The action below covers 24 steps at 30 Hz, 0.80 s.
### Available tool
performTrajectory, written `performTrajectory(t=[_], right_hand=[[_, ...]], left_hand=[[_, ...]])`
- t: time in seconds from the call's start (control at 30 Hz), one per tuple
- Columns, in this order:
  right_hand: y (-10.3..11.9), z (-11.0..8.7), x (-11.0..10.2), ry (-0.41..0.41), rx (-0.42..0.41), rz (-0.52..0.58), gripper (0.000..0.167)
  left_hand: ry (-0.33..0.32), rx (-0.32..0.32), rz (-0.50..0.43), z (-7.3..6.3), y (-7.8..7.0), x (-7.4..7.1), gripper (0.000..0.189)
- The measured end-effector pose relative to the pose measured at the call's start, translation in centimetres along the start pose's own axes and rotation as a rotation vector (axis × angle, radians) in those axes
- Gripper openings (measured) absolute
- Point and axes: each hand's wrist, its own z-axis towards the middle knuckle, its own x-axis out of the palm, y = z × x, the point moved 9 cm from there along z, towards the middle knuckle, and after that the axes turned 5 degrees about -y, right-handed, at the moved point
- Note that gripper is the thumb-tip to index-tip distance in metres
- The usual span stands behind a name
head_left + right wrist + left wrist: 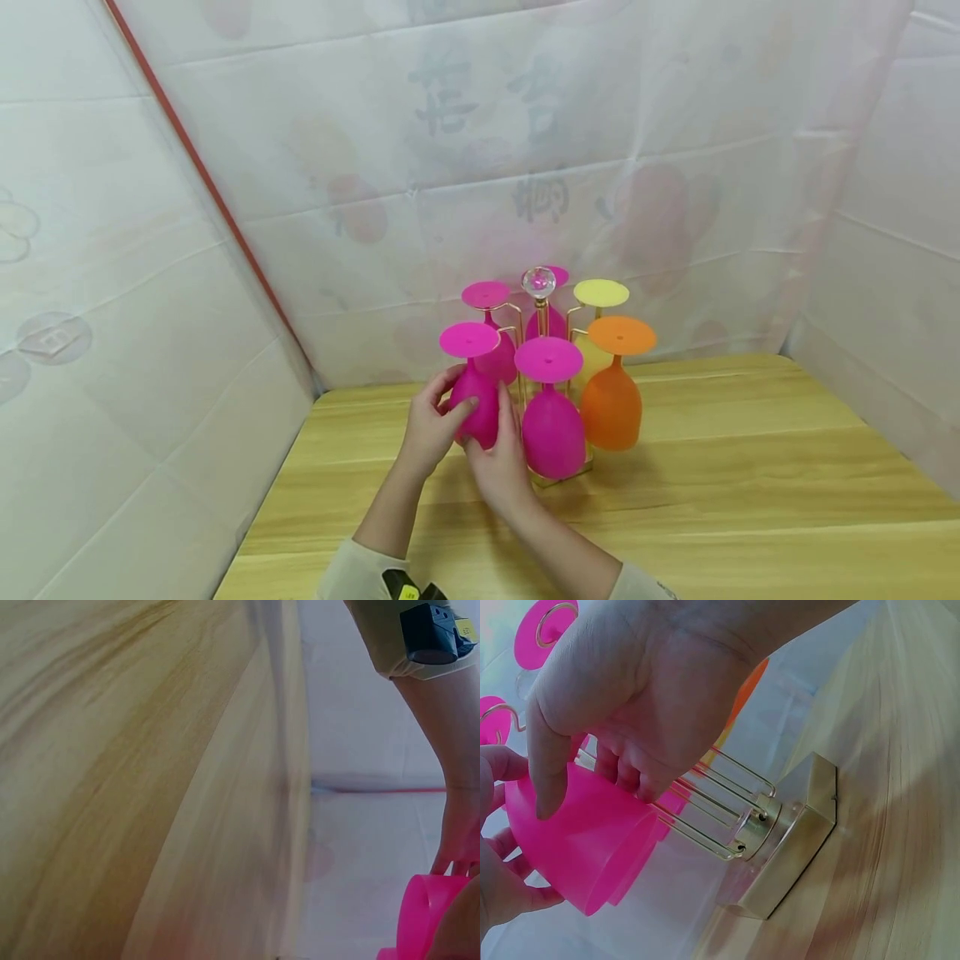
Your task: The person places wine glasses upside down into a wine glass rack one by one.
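Note:
A pink plastic goblet [474, 385] hangs upside down at the front left of a gold wire rack [519, 358], its round foot uppermost. My left hand [433, 421] grips the bowl from the left, fingers behind and thumb across the front. From the right, my right hand [501, 471] holds the same bowl, its thumb low on the front and its fingers along the side by the rack. In the left wrist view, the goblet's open rim [634, 859] faces the rack's gold base [802, 825].
Around the rack hang more upside-down goblets: several pink ones, including a front one [553, 433], an orange one [613, 408] and a yellow one [592, 354]. A clear faceted knob [538, 282] tops the rack. The wooden table [735, 467] meets white curtains [300, 208] behind.

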Motion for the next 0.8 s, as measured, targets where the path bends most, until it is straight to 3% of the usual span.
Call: performTrajectory(t=[0.17, 0.47, 0.8], right_hand=[[0.3, 0.0, -0.1, -0.006, -0.027, -0.035, 0.089], [0.5, 0.1, -0.2, -0.006, -0.092, -0.067, 0.09], [0.8, 0.1, -0.1, 0.005, -0.102, -0.089, 0.092]], left_hand=[[0.004, -0.009, -0.012, 0.0, 0.3, 0.1, 0.044], [0.038, 0.005, -0.05, 1.2, 3.2, 0.3, 0.049], [0.044, 0.033, -0.057, 1.3, 3.2, 0.4, 0.048]])
